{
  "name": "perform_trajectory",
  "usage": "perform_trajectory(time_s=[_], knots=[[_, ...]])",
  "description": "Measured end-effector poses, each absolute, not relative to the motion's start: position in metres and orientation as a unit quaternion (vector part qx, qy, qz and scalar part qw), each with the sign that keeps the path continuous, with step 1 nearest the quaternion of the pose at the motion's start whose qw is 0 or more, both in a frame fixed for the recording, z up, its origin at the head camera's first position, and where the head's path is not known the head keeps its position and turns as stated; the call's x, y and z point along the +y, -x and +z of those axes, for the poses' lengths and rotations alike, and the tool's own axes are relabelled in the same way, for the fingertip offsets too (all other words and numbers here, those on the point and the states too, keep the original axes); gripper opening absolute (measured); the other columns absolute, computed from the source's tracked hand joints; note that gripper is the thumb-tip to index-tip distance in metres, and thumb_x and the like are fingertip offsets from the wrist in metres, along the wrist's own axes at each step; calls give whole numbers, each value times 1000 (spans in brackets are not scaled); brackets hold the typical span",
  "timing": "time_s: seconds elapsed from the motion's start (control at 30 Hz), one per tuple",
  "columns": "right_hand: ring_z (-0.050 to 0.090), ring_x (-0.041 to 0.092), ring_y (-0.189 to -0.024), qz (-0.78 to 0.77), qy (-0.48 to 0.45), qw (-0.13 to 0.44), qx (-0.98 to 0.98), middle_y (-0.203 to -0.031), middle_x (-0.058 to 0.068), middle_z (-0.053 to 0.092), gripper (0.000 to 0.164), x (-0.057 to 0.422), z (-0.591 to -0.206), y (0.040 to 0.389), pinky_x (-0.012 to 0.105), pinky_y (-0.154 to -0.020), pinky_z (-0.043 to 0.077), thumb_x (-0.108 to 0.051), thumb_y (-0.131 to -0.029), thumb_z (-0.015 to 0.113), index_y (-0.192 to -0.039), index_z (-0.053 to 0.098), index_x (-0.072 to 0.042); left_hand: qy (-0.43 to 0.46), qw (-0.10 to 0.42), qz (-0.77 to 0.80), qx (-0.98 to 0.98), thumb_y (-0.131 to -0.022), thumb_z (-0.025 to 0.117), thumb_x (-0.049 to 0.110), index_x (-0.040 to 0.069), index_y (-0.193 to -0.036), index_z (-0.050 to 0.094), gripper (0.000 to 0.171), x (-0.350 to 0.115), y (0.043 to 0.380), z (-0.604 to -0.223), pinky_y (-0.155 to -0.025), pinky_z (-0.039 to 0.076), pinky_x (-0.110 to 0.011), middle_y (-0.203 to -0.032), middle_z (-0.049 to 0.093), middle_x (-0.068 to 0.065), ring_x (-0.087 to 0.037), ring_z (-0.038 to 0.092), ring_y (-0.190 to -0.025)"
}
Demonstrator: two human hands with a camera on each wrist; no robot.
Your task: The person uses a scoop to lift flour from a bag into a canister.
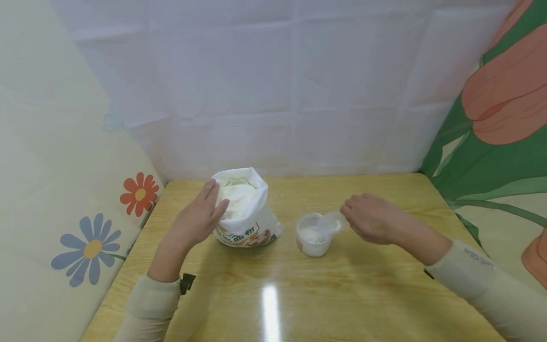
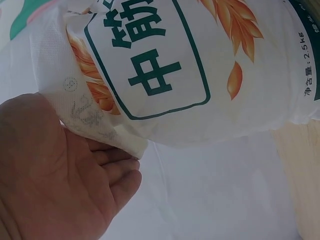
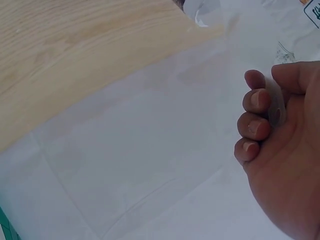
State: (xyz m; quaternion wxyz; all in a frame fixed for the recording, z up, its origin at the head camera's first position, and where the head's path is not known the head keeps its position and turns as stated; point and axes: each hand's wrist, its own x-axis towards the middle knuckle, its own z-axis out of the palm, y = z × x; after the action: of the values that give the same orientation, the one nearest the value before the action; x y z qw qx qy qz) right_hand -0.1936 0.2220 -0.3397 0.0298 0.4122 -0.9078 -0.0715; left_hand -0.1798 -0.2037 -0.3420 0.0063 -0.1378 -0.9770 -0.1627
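Observation:
A white flour bag (image 1: 245, 223) stands open-mouthed on the left of the table, white flour visible inside. My left hand (image 1: 198, 216) holds its rim from the left, the thumb by the near edge. From below in the left wrist view, the fingers (image 2: 117, 170) curve round the bag's edge, with some fingertips hidden by the fabric. My right hand (image 1: 369, 218) grips a translucent plastic scoop (image 1: 333, 222), its handle (image 3: 276, 102) between thumb and curled fingers. The scoop overlaps the right rim of a clear round tub (image 1: 314, 249) containing white powder.
The wood-grain table (image 1: 278, 304) carries the bag and tub. Behind it hangs a creased white cloth (image 1: 273, 95). Flower-printed sheets flank both sides, with a blue flower (image 1: 89, 249) on the left and a large pink tulip (image 1: 508, 90) on the right.

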Motion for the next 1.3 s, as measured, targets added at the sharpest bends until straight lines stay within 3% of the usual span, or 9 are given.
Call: perform_trajectory(time_s=[0.23,0.43,0.83,1.03,1.3], knots=[[43,14,-71,-68,-421,61,-902,-76,-5,45,11,223,-333,192,34,-64,41,-10,-96,61,-87,54,-13,141,8,-163,-976,-110,25,47,-9,-158,13,74,-206,178,-343,-123,17,-57,-167,8,-25,-41,10,-154],[44,13,-71,-47,-426,67,-901,-78,-5,47,11,225,-330,193,36,-64,43,-9,-95,62,-88,55,-13,140,12,-163,-977,-111,26,44,-9,-158,14,72,-209,178,-344,-123,18,-57,-167,9,-25,-40,11,-154],[38,12,-67,9,-424,75,-902,-75,-5,43,15,226,-312,196,30,-61,37,-6,-98,55,-86,52,-13,140,20,-161,-977,-111,26,44,-7,-159,14,71,-213,175,-346,-123,19,-57,-167,10,-25,-41,12,-154],[40,14,-68,42,-425,109,-898,-74,-5,41,16,223,-294,202,33,-64,39,-4,-100,52,-86,50,-13,141,25,-156,-977,-111,25,45,-8,-158,14,72,-213,177,-347,-123,19,-56,-167,10,-26,-41,12,-154],[48,16,-75,68,-427,116,-894,-81,-2,50,10,211,-277,207,38,-69,46,-6,-103,49,-100,59,-7,143,26,-155,-977,-111,26,44,-8,-158,15,71,-212,176,-346,-123,19,-56,-166,11,-26,-42,13,-154]])
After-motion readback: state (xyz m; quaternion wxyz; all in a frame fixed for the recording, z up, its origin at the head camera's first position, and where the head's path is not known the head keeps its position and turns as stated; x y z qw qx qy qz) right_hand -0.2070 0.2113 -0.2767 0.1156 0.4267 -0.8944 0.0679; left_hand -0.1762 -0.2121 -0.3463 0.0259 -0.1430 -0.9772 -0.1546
